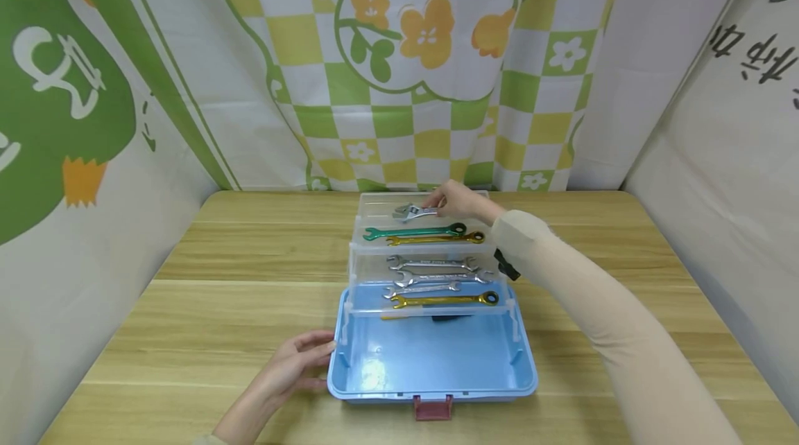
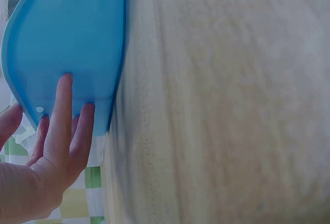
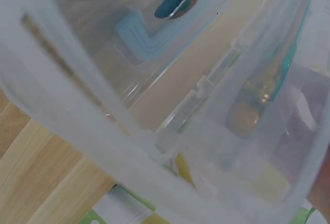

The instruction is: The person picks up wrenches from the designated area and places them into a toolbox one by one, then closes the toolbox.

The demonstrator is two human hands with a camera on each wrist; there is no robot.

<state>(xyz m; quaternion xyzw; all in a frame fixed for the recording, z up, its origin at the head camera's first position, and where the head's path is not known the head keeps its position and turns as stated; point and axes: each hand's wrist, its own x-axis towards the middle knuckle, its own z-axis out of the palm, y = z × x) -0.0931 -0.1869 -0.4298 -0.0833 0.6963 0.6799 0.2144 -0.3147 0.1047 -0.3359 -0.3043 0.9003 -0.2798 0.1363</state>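
My right hand [image 1: 458, 200] pinches the handle of a silver adjustable wrench [image 1: 408, 212] over the rear clear tray [image 1: 374, 206]. In that same tray lie a green ratchet wrench [image 1: 412, 231] and a gold ratchet wrench [image 1: 437, 240]. Several silver open-end wrenches [image 1: 437, 278] and another gold ratchet wrench [image 1: 446, 301] lie in the front clear tray [image 1: 368, 292]. Below is the open blue toolbox [image 1: 431, 362]. Against its left wall rests my left hand [image 1: 284, 369], fingers extended along the blue plastic in the left wrist view. The right wrist view hides most of the right hand.
A maroon latch [image 1: 433, 408] hangs at the toolbox front. Under the front tray, a dark object [image 1: 451, 318] and a yellow one show only in part. The box stands on a wooden table [image 1: 237, 292], with patterned curtains [image 1: 349, 119] behind it.
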